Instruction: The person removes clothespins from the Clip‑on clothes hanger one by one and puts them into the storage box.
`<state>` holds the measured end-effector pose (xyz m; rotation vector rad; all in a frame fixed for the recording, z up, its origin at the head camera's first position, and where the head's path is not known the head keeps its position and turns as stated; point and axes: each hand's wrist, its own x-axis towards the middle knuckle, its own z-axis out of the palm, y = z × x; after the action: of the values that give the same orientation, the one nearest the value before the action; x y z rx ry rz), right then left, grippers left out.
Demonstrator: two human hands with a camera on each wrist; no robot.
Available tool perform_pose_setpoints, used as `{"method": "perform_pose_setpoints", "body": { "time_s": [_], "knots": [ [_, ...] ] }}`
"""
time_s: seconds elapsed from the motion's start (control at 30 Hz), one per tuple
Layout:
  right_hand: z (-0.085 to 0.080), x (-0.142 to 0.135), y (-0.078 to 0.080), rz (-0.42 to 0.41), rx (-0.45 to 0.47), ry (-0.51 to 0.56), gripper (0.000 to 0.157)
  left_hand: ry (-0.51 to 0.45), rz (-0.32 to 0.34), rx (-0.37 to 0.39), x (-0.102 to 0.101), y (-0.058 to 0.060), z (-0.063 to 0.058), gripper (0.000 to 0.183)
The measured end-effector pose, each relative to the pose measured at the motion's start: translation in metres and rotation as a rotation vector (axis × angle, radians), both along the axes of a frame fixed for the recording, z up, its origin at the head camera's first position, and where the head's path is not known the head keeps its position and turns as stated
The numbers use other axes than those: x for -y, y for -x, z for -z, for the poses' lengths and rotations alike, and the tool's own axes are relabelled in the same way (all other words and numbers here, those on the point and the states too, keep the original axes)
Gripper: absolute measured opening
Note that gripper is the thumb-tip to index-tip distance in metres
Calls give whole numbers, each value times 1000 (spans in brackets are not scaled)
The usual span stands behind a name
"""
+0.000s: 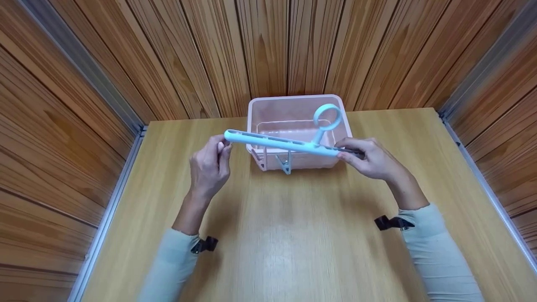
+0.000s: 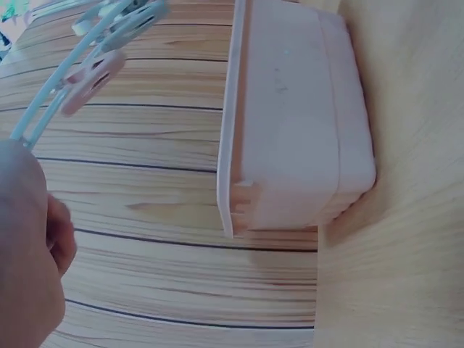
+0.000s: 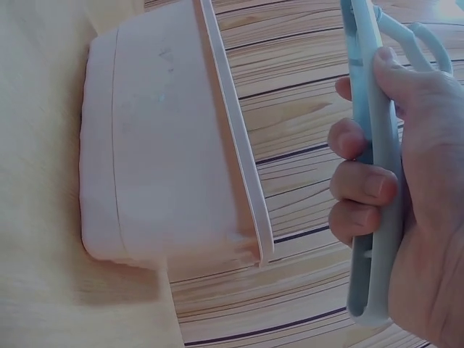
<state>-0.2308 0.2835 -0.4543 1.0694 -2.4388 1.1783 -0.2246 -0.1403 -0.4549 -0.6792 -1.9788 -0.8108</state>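
A light blue clip hanger (image 1: 272,141) with a ring-shaped hook (image 1: 327,117) spans between both hands, above the front of a pink plastic bin (image 1: 293,100). My right hand (image 1: 369,159) grips its right end, fingers wrapped round the bar in the right wrist view. At the other end, my left hand (image 1: 209,167) holds the tip with curled fingers; exactly what lies between those fingertips is hidden. A pink clip (image 1: 259,160) and a light blue clip (image 1: 286,162) hang below the bar. The left wrist view also shows the pink clip (image 2: 94,81).
The bin stands on a wooden table (image 1: 277,235) near its back edge. Wood-plank panels (image 1: 268,50) rise behind and at both sides, with metal rails (image 1: 111,201) along the sides. Each sleeve carries a small black wrist camera (image 1: 204,244).
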Motion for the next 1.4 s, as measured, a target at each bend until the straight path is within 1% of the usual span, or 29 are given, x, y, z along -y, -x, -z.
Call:
{"method": "perform_pose_setpoints", "body": {
  "time_s": [0.07, 0.17, 0.23, 0.3, 0.37, 0.43, 0.53, 0.6, 0.67, 0.77, 0.93, 1.07, 1.23, 1.4],
  "knots": [
    [0, 1, 0, -10, 21, 10, 21, 1, -52, -53, -3, 1, 1, 41],
    [-1, 2, -1, -23, 52, 18, 21, 3, -114, -119, -7, 2, 3, 44],
    [-1, 3, -1, -31, 82, 20, 20, -3, -137, -144, -10, 3, 3, 44],
    [-2, 2, -2, -29, 114, 17, 20, -13, -144, -155, -11, 3, 3, 44],
    [-2, 2, -3, -20, 138, 14, 20, -24, -135, -141, -13, 3, 3, 44],
    [-3, 2, -3, -6, 141, 9, 19, -38, -106, -97, -13, 2, 2, 40],
    [-3, 1, -5, 20, 121, 10, 19, -44, -62, -3, -14, 0, 0, 23],
    [-4, 0, -5, 34, 103, 12, 18, -40, -49, 50, -14, -1, -2, 13],
    [-3, -1, -6, 44, 87, 11, 18, -28, -57, 77, -14, -1, -4, 17],
    [-1, -3, -5, 53, 75, -5, 17, -26, -99, 65, -15, -1, -5, 21],
    [0, -3, -4, 61, 75, -24, 15, -29, -188, -15, -15, 1, -5, 22],
    [-1, -2, -4, 63, 85, -21, 17, 10, -244, -55, -15, 2, -6, 25],
    [-2, -3, -4, 30, 87, -20, 17, 64, -297, -63, -13, 2, -7, 28],
    [-6, -5, -5, -8, 86, -7, 20, 75, -311, -40, -12, 0, -8, 28]
  ]
}}
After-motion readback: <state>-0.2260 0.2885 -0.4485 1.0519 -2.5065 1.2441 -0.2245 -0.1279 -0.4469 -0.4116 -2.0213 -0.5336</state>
